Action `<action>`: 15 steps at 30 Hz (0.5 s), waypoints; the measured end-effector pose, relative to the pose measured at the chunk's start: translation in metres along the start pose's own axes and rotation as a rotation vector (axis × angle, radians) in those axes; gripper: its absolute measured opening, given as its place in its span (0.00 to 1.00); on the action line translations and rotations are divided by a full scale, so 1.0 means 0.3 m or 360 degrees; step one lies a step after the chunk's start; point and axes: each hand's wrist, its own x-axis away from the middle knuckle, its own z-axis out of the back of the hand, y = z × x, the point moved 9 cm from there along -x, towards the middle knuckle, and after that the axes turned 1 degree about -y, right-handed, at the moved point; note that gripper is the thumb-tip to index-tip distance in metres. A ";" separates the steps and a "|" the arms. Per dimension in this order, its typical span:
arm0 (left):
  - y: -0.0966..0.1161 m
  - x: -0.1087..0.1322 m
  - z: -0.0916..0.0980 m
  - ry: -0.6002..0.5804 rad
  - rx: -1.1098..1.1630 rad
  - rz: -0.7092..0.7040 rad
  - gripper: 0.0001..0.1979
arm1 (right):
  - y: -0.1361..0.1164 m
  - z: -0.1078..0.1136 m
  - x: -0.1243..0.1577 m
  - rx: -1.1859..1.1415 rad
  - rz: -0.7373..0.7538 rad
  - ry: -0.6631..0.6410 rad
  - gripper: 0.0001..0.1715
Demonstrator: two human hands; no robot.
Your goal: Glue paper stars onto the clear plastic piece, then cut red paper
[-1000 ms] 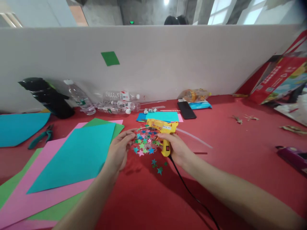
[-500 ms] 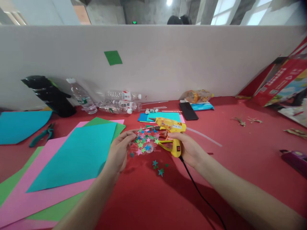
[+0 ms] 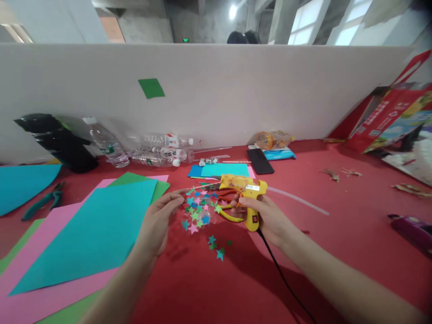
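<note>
My left hand (image 3: 162, 216) pinches the left edge of a clear plastic piece covered with small coloured stars (image 3: 195, 209). The piece is see-through, so its full shape is hard to make out; its shadow falls on the table. My right hand (image 3: 270, 216) grips the handle of a yellow hot glue gun (image 3: 245, 186), its nozzle toward the left above the stars and its black cord trailing down. Red and yellow tool handles (image 3: 227, 195) show behind the gun, partly hidden. Several loose stars (image 3: 219, 254) lie on the red table below.
Coloured sheets (image 3: 91, 225) and teal pliers (image 3: 43, 202) are at the left. Along the white partition (image 3: 219, 99) lie a black flask (image 3: 60, 141), clear bottles (image 3: 162, 155), small paper sheets (image 3: 222, 169) and a phone (image 3: 260, 161). A glue stick (image 3: 300, 200) lies behind my right hand.
The view has shifted slightly, so everything sits a little lower and farther left. The glue gun has moved slightly right relative to the starred piece, and its nozzle stands farther from my left fingers.
</note>
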 end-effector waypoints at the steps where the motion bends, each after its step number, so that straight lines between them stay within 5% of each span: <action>1: -0.002 -0.002 -0.001 -0.0002 -0.0007 -0.0003 0.11 | 0.010 -0.003 0.000 0.0005 -0.0011 -0.0014 0.13; 8: -0.002 -0.015 0.007 -0.0012 -0.0127 -0.0102 0.09 | 0.025 0.034 -0.009 0.0084 0.0040 -0.0032 0.12; 15: 0.178 0.050 -0.022 0.0078 -0.0654 -0.0653 0.05 | -0.021 0.017 0.047 0.0290 0.0088 -0.0054 0.11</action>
